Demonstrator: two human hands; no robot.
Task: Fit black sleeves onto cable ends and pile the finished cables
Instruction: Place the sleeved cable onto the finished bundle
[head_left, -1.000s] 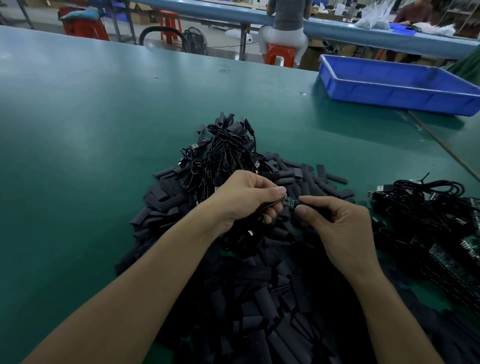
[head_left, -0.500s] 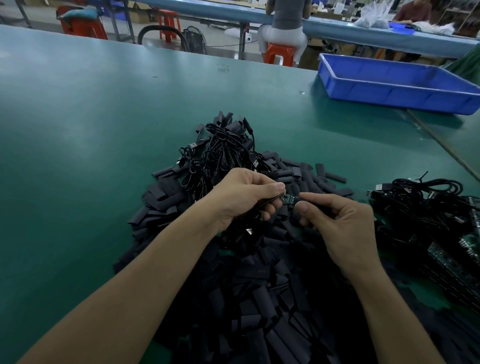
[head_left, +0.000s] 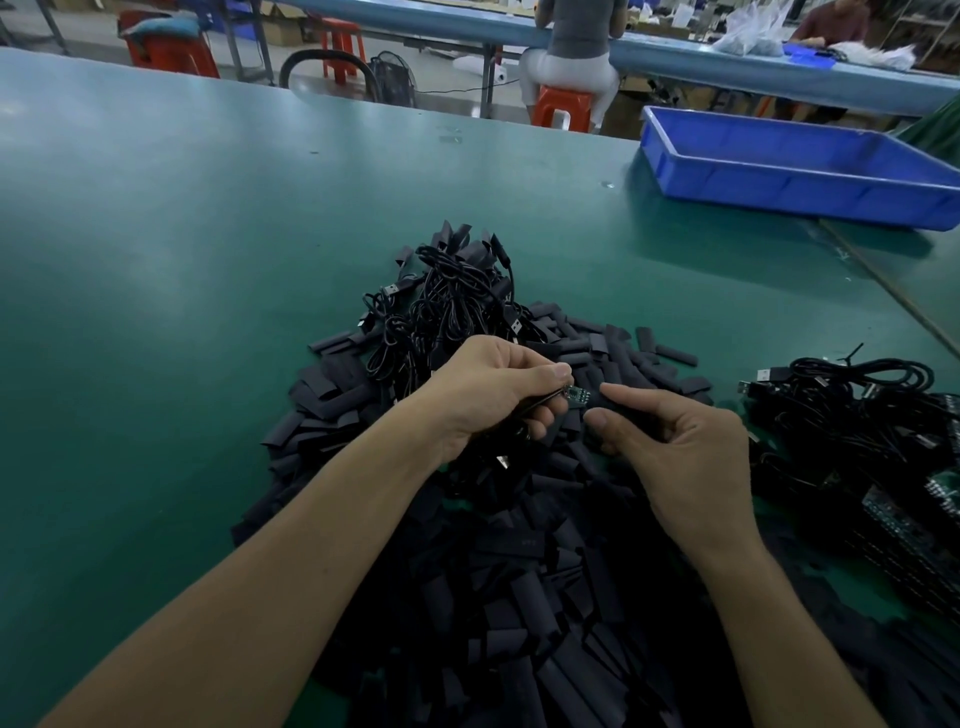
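Note:
My left hand (head_left: 493, 395) pinches a thin black cable just behind its small green circuit-board end (head_left: 577, 396). My right hand (head_left: 675, 447) pinches a black sleeve (head_left: 618, 408) between thumb and forefinger, its mouth right at the board's tip. Both hands hover over a big heap of loose black sleeves (head_left: 519, 571) on the green table (head_left: 182, 312). Behind the hands lies a tangled pile of black cables (head_left: 447, 306) with USB plugs. A second bunch of cables (head_left: 857, 410) lies to the right.
A blue plastic tray (head_left: 795, 171) stands at the back right of the table. Green circuit strips (head_left: 924, 525) lie at the right edge. Beyond the table a person sits on an orange stool (head_left: 563, 106) at another bench.
The two hands have stayed almost in place. The right hand's sleeve sits a touch farther off the board end than before.

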